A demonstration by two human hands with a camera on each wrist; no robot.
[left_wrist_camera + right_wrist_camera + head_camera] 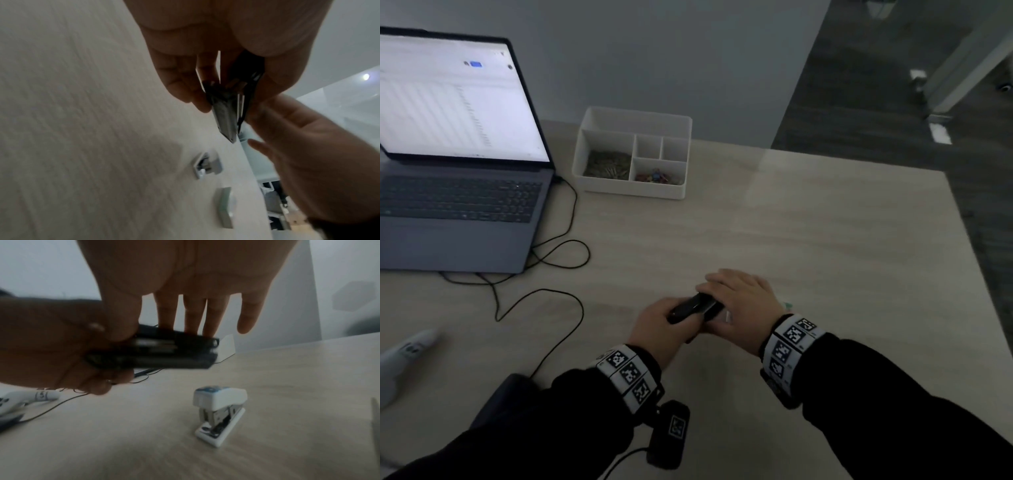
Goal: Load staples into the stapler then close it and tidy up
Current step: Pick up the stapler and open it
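A black stapler (690,306) is held just above the table near its front edge. My left hand (661,325) grips its rear end, fingers curled underneath. My right hand (739,301) lies flat over the front half, straight fingers pressing on the top cover. In the right wrist view the black stapler (164,353) has its cover folded down, with a strip of metal magazine showing between cover and base. In the left wrist view the black stapler's (226,110) nose points away from my left palm. Staples inside it are hidden.
A small white stapler (220,417) stands on the table under my right hand, with a small pale box (225,209) beside it. A white organizer tray (685,154) sits at the back, a laptop (458,154) left, its cable (541,308) looping forward. The table edge (969,240) runs along the right.
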